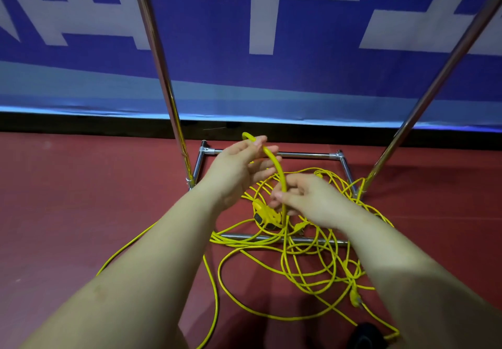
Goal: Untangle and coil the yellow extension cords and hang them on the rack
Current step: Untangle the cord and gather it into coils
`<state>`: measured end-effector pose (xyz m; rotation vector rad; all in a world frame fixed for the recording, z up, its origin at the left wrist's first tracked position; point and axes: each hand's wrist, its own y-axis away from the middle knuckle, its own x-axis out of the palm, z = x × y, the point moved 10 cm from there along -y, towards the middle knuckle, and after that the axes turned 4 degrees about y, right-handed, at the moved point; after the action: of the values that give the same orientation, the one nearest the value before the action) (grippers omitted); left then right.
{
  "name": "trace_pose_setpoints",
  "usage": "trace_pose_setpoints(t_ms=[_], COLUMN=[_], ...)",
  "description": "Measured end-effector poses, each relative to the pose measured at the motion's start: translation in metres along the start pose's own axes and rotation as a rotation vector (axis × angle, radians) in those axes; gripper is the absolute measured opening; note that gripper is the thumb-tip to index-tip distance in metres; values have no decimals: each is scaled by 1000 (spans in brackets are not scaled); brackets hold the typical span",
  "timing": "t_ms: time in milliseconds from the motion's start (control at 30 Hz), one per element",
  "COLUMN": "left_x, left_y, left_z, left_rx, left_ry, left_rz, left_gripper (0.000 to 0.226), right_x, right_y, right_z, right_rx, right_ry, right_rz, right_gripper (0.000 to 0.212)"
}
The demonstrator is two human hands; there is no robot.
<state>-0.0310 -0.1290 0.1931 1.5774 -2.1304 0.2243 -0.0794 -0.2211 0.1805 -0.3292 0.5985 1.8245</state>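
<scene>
- Left hand [239,168] raised, fingers loosely extended, thick yellow cord loop [277,164] draped across fingertips.
- Right hand [307,199] just nearer and to the right, fingers pinching the same loop lower down.
- Tangled thin yellow extension cords [307,253] heaped on red floor [68,199] below, across chrome metal rack [304,155] base bars.
- Yellow socket block [260,214] amid tangle.
- Blue-and-white banner [244,50] far behind.
</scene>
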Motion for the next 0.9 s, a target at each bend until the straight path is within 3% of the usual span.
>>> trace_pose_setpoints(t_ms=[267, 367, 433, 500, 633, 700, 800, 900], left_x=[10, 9, 7, -1, -17, -22, -25, -19], left_y=[15, 16, 14, 12, 10, 8, 7, 6], left_z=[53, 53, 44, 34, 12, 4, -4, -3], left_rx=[-139, -106, -55, -60, -53, -32, -30, -41], left_ry=[-856, -875, -837, -706, -400, -256, -72, -76], left_rz=[332, 353, 321, 232, 49, -16, -57, -3], left_gripper=[45, 18, 18, 20, 21, 20, 19, 15], right_x=[-66, -75, -73, -64, -24, 0, 13, -1], right_y=[9, 10, 9, 6, 3, 2, -1, -4], right_z=[-5, -7, -6, -6, -9, -9, 2, 10], right_rx=[22, -9, -27, -8, 69, 71, 1, -20], right_ry=[-822, -991, -1037, -926, -279, -78, 83, -17], right_rz=[-343, -376, -354, -295, -67, 50, 73, -34], right_gripper=[18, 18, 18, 20, 45, 45, 11, 15])
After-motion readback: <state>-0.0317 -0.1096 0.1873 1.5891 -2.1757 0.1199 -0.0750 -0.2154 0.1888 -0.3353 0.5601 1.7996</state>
